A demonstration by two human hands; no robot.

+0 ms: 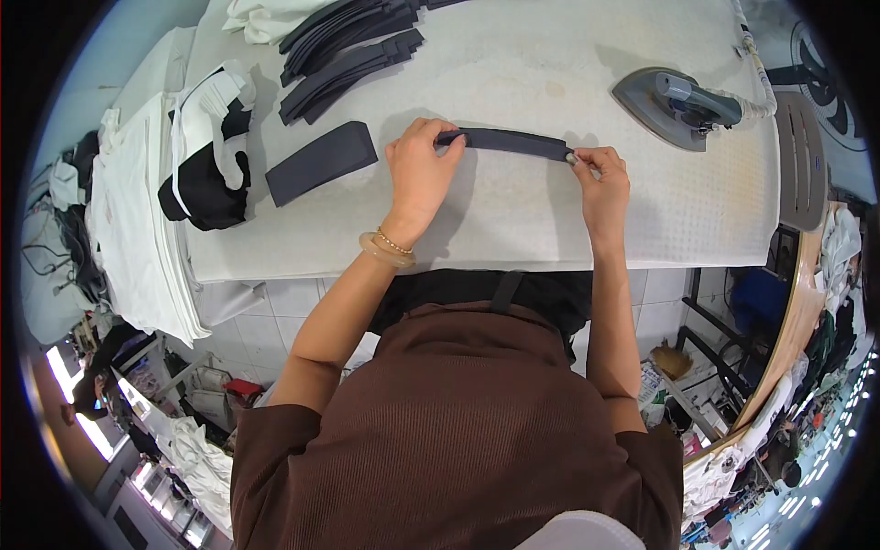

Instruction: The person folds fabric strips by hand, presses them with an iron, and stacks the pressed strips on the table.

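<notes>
A narrow dark grey fabric strip [515, 141], slightly curved, stretches between my two hands over the white-covered table. My left hand [422, 174] is closed, its thumb and fingers pinching the strip's left end. At the other end, my right hand [603, 188] holds the corner between thumb and fingertips. A wider dark grey fabric piece [323, 163] lies flat to the left of my left hand. Farther back, overlapping stacks of similar dark pieces [353, 73] are fanned out. An iron [674, 105] rests on the table beyond my right hand, to the right.
The white padded table cover [532, 64] spans the work area. Black and white fabric bundles [215, 147] and layered white cloth [137, 202] sit at the left. A grey slotted rest [800, 160] is at the right edge, with the iron's hose [756, 64] behind.
</notes>
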